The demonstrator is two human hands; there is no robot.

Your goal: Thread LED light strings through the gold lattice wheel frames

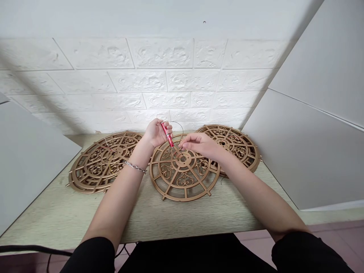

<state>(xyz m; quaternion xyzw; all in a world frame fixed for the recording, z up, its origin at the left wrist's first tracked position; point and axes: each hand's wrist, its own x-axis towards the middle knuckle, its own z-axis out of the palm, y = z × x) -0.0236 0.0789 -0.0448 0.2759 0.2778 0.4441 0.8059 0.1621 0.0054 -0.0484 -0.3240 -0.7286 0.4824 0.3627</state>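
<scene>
My left hand (159, 132) is closed around a slim red pen-like tool (167, 135) with a silver band, its lower end tilted toward the middle of a round bronze-coloured openwork grille (185, 194). From behind that hand a thin dark wire (179, 124) arches over to the fingertips of my right hand (199, 144). These fingers are pinched together at the wire, just above the grille's hub. Short wire pieces show near the hub hole. What exactly lies between the right fingertips is too small to make out clearly.
Similar grilles are stacked at the left (85, 185) and at the right (253, 163), with thin wires on the left stack. All lie on a pale wooden table (170, 223) against a white brick-pattern wall (179, 81). Grey panels (309, 144) flank both sides. A black cable (31, 248) runs lower left.
</scene>
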